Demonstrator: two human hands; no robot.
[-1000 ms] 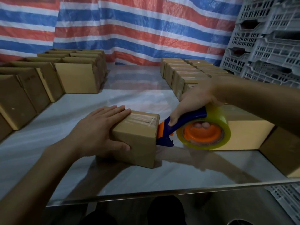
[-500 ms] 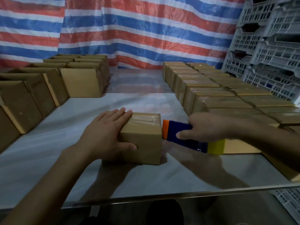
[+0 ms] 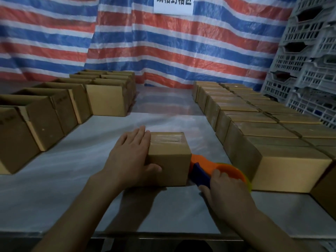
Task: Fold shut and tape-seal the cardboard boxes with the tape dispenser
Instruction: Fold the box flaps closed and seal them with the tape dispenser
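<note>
While my right hand (image 3: 225,190) grips the half-hidden tape dispenser (image 3: 199,174), my left hand (image 3: 131,159) presses the box (image 3: 170,160) flat-fingered; sign (image 3: 172,5) cropped, unreadable

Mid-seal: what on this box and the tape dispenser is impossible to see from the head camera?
- Head view: box right face, turned away, tape dispenser at it; tape end unseen.
- Its roll: mostly under the right hand.
- Box left face: covered by the left hand.
- Sign on the tarp: cut off by the top edge.

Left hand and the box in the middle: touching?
Touching. The head view shows the left hand laid against the box's left side, with fingers on its taped top and thumb flat against its near face.
</note>
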